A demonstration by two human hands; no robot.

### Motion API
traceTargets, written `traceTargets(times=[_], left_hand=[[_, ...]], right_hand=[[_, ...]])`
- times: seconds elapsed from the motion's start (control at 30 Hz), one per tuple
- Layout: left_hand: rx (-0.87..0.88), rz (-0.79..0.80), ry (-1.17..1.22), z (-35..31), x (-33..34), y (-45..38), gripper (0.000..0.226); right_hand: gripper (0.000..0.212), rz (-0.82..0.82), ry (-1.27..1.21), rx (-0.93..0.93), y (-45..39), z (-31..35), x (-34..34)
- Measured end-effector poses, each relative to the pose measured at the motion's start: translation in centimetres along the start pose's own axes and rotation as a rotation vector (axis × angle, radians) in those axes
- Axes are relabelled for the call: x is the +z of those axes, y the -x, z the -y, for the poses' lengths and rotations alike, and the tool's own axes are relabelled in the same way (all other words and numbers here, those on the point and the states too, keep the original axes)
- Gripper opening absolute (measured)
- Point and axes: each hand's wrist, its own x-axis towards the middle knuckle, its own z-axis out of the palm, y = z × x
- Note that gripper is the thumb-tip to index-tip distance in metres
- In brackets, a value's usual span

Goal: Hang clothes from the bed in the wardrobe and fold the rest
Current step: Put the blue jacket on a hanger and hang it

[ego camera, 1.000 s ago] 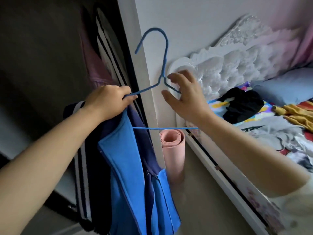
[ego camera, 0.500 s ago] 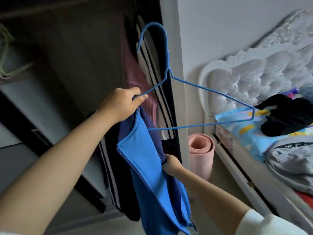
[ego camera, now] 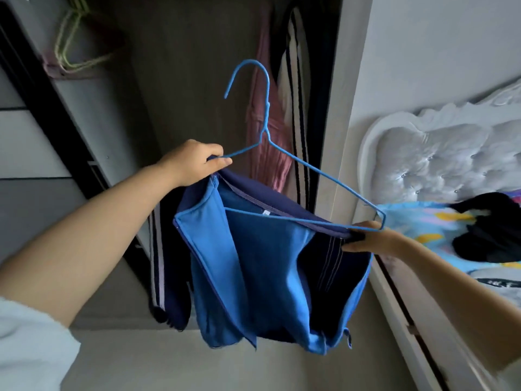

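A blue wire hanger [ego camera: 296,162] is held up in front of the open wardrobe [ego camera: 180,88]. My left hand [ego camera: 197,162] grips its left arm together with one shoulder of a blue and navy jacket [ego camera: 262,266]. My right hand [ego camera: 369,237] pinches the jacket's other shoulder just under the hanger's right corner. The jacket hangs open between my hands, its light blue lining facing me and its collar stretched along the hanger's bottom bar. More clothes lie on the bed [ego camera: 423,221] at the right, among them a black garment [ego camera: 490,230].
Inside the wardrobe hang a pink garment [ego camera: 267,142] and a striped one [ego camera: 296,108]. Green hangers [ego camera: 70,43] hang at the upper left. The white tufted headboard [ego camera: 439,156] and the bed frame close off the right side.
My right hand has risen from the jacket's lower front to its right shoulder and spread the jacket wide under the hanger. The view has swung left toward the wardrobe.
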Motion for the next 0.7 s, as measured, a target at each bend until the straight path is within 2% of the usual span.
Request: traceTargets(times=[0.13,0.2,0.33,0.47,0.57,0.63,0.7], left_hand=[[-0.056,0.151,-0.151,0.1,1.0,0.4,0.039],[-0.085,0.23,-0.321,-0.5,1.9,0.4,0.036],[-0.083,0.268,-0.648,-1.8,4.1,0.0,0.042],[-0.142,0.199,-0.679,-3.1,5.3,-0.5,0.042],[-0.191,0.101,-0.583,-4.2,5.3,-1.3,0.041],[-0.223,0.028,-0.489,-4.6,4.8,-1.6,0.041],[-0.182,-0.098,-0.44,-5.0,4.0,-2.0,0.041]], right_hand=[[0.034,-0.193,0.151,0.01,0.0,0.3,-1.5],[0.028,-0.343,0.195,0.051,0.0,1.5,-1.9],[0.036,-0.571,0.259,0.112,0.4,4.2,-3.1],[0.022,-0.598,0.188,0.148,1.7,7.1,-3.8],[0.016,-0.572,0.083,0.142,2.8,8.7,-3.6],[0.021,-0.557,0.024,0.126,3.5,9.3,-2.8],[0.026,-0.601,0.025,0.107,3.6,9.1,-2.3]])
